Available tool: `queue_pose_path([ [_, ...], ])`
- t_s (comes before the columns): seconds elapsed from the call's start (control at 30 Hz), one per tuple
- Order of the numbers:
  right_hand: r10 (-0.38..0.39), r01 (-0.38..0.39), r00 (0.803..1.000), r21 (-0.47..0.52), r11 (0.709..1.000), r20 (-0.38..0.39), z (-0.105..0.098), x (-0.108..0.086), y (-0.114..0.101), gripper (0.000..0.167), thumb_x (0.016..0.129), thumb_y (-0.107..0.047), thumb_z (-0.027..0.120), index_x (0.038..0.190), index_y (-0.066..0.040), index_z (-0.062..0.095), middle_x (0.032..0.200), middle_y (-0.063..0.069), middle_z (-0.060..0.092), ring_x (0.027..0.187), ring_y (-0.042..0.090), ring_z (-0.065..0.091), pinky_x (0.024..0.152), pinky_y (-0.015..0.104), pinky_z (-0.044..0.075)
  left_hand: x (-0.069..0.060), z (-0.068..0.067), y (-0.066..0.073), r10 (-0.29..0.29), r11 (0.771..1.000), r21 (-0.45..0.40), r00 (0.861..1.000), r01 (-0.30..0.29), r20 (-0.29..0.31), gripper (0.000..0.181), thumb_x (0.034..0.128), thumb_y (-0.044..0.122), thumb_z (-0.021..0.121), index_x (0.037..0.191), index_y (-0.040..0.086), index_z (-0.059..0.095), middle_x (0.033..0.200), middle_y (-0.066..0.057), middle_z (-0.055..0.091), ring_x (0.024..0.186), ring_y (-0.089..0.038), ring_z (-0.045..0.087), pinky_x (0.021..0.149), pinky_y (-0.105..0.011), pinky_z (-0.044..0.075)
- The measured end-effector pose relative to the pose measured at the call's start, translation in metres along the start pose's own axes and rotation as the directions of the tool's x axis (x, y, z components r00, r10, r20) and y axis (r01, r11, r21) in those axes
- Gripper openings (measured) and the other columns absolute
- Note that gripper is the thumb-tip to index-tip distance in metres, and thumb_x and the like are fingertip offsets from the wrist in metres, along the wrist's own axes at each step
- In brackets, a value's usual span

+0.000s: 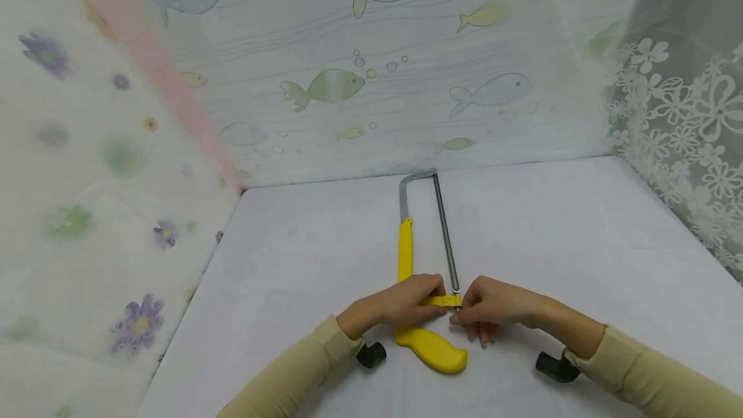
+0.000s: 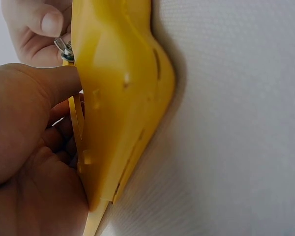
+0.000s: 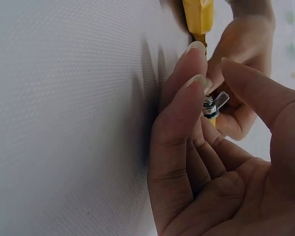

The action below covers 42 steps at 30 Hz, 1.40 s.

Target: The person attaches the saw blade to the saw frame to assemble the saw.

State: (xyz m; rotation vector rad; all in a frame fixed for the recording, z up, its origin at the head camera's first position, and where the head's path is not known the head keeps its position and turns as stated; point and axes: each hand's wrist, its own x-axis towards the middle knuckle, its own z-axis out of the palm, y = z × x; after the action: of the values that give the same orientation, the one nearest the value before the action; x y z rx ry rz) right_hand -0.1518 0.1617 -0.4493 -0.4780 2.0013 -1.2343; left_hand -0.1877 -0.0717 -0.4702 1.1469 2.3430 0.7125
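A hacksaw with a yellow handle and frame (image 1: 406,250) lies flat on the white cloth, its grey blade (image 1: 445,231) on the right side. My left hand (image 1: 411,300) holds the saw by its yellow cross-arm, thumb and fingers on either side. In the left wrist view, the yellow handle (image 2: 118,98) hides part of those fingers. At the cross-arm's end sits a metal wing nut (image 3: 216,104). Around it hovers my right hand (image 1: 493,308), fingers loosely bent. In the right wrist view, its thumb (image 3: 250,88) stands apart from the wing nut.
White cloth (image 1: 302,263) covers the table beneath the saw. A fish-printed curtain (image 1: 395,115) hangs behind, a flowered one (image 1: 87,211) on the left, and lace (image 1: 685,134) on the right. Dark wrist devices (image 1: 371,355) are worn at both sleeves.
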Motion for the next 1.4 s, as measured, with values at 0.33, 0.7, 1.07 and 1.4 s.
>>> queue_pose_path([
  [0.33,0.023,-0.023,1.000,-0.002,1.000,-0.017,0.0010,0.0006,-0.0012,0.036,0.098,-0.029,0.070,0.078,0.002,0.072,0.066,0.011,0.069,0.049,0.013,0.059,0.048,0.023,0.047,0.0001,0.0002,0.0007,-0.001,1.000,0.001,1.000,0.001,0.001,0.013,0.1033,0.023,0.064,0.108,0.013,0.056,0.094,0.008,0.057,0.083,-0.004,0.050,0.075,-0.016,0.044],
  [0.7,0.036,-0.036,0.999,-0.016,0.999,-0.032,-0.0019,-0.0041,0.0031,0.032,0.098,-0.025,0.068,0.079,0.000,0.073,0.067,0.010,0.069,0.050,0.012,0.060,0.048,0.023,0.047,-0.0003,0.0011,0.0013,-0.024,1.000,-0.001,1.000,0.024,0.002,0.013,0.1032,0.024,0.064,0.108,0.014,0.057,0.096,0.009,0.058,0.085,-0.005,0.050,0.078,-0.016,0.044],
  [1.07,-0.004,0.002,0.999,-0.047,0.999,-0.039,-0.0050,-0.0074,0.0036,0.023,0.097,-0.017,0.069,0.081,0.000,0.070,0.067,0.009,0.067,0.052,0.014,0.060,0.049,0.023,0.046,-0.0006,0.0001,0.0026,-0.021,1.000,0.020,1.000,0.021,-0.001,0.013,0.1029,0.024,0.064,0.109,0.014,0.058,0.096,0.009,0.058,0.084,-0.005,0.050,0.076,-0.017,0.043],
  [1.4,-0.005,0.005,1.000,-0.031,1.000,-0.005,-0.0045,-0.0062,0.0013,0.022,0.097,-0.017,0.069,0.083,0.000,0.071,0.064,0.005,0.062,0.053,0.013,0.057,0.050,0.023,0.046,-0.0004,0.0001,0.0025,-0.019,1.000,0.014,1.000,0.019,-0.002,0.013,0.1030,0.024,0.064,0.108,0.014,0.058,0.096,0.009,0.058,0.085,-0.005,0.050,0.077,-0.016,0.044],
])
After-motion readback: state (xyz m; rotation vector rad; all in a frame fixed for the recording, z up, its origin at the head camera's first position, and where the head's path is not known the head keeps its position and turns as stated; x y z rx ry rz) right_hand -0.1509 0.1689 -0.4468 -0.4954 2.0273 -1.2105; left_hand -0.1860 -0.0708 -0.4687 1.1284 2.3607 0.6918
